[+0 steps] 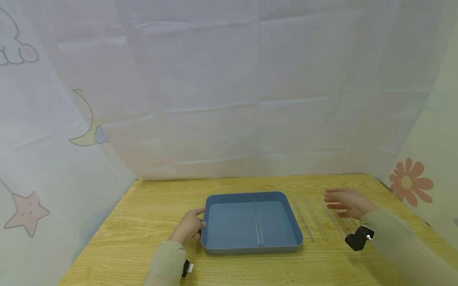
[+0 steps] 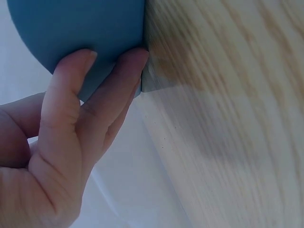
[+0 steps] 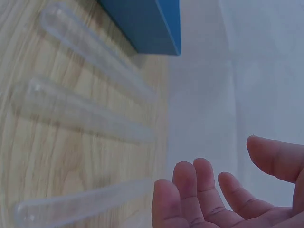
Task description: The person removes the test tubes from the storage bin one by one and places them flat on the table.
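Observation:
A shallow blue tray [image 1: 229, 222] sits on the wooden table, with one clear test tube [image 1: 258, 224] lying lengthwise inside, right of its middle. My left hand [image 1: 190, 225] touches the tray's left side. In the left wrist view, its fingertips [image 2: 135, 59] lie against the outer blue wall near a corner. Right of the tray, several more clear test tubes [image 1: 303, 218] lie roughly side by side. Over the rightmost ones hovers my right hand [image 1: 348, 202], its fingers spread apart and nothing held. The right wrist view has tubes [image 3: 90, 111] beside that hand, apart from its fingers.
A wooden table [image 1: 143, 222] carries everything. White cloth [image 1: 214, 99] hangs behind it, with printed cloth on both sides, a star [image 1: 26, 212] at left and a flower [image 1: 411, 182] at right. Each wrist wears a black camera [image 1: 359, 238].

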The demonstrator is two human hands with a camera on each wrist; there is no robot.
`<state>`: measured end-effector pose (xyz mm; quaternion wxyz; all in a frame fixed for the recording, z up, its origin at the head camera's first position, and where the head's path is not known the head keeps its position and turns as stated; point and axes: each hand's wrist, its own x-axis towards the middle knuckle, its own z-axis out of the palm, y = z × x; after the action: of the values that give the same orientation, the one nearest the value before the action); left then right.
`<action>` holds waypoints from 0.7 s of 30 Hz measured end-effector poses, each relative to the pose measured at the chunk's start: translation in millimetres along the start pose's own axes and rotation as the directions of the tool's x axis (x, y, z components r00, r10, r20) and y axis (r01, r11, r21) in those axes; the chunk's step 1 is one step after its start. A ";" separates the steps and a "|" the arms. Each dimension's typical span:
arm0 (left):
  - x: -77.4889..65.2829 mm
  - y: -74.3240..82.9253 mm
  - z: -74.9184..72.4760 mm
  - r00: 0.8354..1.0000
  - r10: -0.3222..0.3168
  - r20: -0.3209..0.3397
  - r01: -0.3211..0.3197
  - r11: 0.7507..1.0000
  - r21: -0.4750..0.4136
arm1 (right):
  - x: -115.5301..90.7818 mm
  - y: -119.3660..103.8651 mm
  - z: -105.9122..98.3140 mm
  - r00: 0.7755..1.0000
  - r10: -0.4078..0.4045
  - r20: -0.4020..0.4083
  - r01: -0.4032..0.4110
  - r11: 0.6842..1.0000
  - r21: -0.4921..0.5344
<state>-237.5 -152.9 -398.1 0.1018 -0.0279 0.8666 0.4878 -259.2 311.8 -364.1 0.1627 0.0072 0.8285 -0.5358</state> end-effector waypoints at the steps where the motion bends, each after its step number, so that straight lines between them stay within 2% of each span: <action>1: 0.0 -0.2 0.1 1.000 -0.001 0.000 0.001 1.000 -0.002 | 0.5 -1.6 2.0 1.000 -0.003 0.007 0.003 1.000 0.007; 11: -0.8 0.0 1.3 1.000 -0.009 0.003 0.009 1.000 -0.005 | 5.6 -14.7 23.9 1.000 -0.010 0.016 0.009 0.996 0.087; 21: 0.1 1.8 1.4 1.000 -0.014 -0.002 0.014 1.000 -0.015 | 12.5 -29.5 45.8 0.997 -0.040 0.070 0.026 0.981 0.191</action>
<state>-237.7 -150.7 -397.3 0.1040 -0.0355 0.8627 0.4937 -264.5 256.4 -358.5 0.1828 -0.0108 0.7670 -0.6150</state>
